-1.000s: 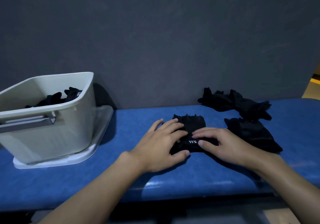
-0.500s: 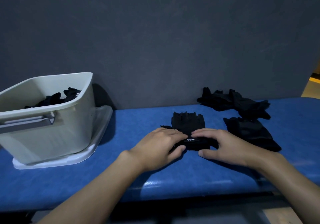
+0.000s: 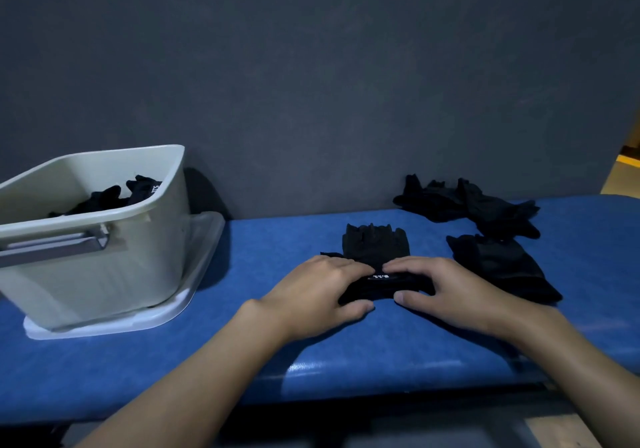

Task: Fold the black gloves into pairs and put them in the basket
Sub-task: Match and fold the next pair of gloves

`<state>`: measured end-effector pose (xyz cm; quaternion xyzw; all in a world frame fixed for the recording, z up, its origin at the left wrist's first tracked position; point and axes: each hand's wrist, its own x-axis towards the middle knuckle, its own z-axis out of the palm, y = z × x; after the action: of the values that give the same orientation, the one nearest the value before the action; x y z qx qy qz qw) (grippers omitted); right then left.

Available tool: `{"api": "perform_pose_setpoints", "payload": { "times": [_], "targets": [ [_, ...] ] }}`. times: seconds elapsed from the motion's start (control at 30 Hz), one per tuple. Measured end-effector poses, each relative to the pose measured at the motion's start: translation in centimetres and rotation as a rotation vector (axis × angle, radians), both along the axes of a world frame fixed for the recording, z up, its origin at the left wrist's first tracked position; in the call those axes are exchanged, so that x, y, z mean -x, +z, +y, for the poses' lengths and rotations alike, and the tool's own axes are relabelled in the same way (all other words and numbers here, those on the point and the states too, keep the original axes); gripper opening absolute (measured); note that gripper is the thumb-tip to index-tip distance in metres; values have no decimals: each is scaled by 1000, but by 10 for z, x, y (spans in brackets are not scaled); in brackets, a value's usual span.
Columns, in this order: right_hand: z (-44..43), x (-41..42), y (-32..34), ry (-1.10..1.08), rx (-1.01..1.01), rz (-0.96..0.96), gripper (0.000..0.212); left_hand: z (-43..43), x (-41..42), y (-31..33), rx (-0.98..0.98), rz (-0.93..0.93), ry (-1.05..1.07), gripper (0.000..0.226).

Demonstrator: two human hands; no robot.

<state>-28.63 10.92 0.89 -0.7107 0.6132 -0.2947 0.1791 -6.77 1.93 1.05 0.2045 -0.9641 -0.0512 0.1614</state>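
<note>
Head camera looks down on a blue table (image 3: 277, 350) that stands against a dark grey wall (image 3: 311, 84). Near the middle of the table lies a black glove pair (image 3: 375, 243), its short finger ends pointing to 12 o'clock, toward the wall. The near edge of this pair, at 6 o'clock, is turned over into a thick fold with a small white logo on top.

Both hands are on that fold. The left hand (image 3: 322, 292) grasps its left part: the fingers are curved over the top and the thumb lies against the near side. The right hand (image 3: 446, 292) grasps the right part in the same way, with fingers bent over the fold and the thumb low beside the table surface. The fingertips of the two hands almost meet at the logo.

At 9 o'clock from the glove pair, well apart, stands a pale basket (image 3: 104, 267) on a white tray (image 3: 204, 240). Some folded gloves (image 3: 138, 189) are inside it, seen over the rim. At 3 o'clock from the pair, just beside the right hand, lies a flat glove (image 3: 498, 267). At 1 o'clock, close to the wall, is a heap of loose gloves (image 3: 467, 202), dark and hard to count.
</note>
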Motion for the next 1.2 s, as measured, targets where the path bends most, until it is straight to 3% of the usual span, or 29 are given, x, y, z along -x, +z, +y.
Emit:
{"api": "perform_pose_setpoints", "payload": {
  "times": [0.57, 0.9, 1.07, 1.2],
  "targets": [
    [2, 0, 3, -68, -6, 13, 56, -2, 2, 0, 62, 64, 16, 24],
    [5, -3, 7, -46, 81, -60, 36, -3, -1, 2, 23, 136, 33, 24],
    [1, -1, 6, -27, 90, -92, 17, -1, -4, 4, -82, 161, 6, 44],
    [0, 1, 5, -59, 102, -89, 8, -5, -2, 2, -142, 253, 27, 33]
  ]
}}
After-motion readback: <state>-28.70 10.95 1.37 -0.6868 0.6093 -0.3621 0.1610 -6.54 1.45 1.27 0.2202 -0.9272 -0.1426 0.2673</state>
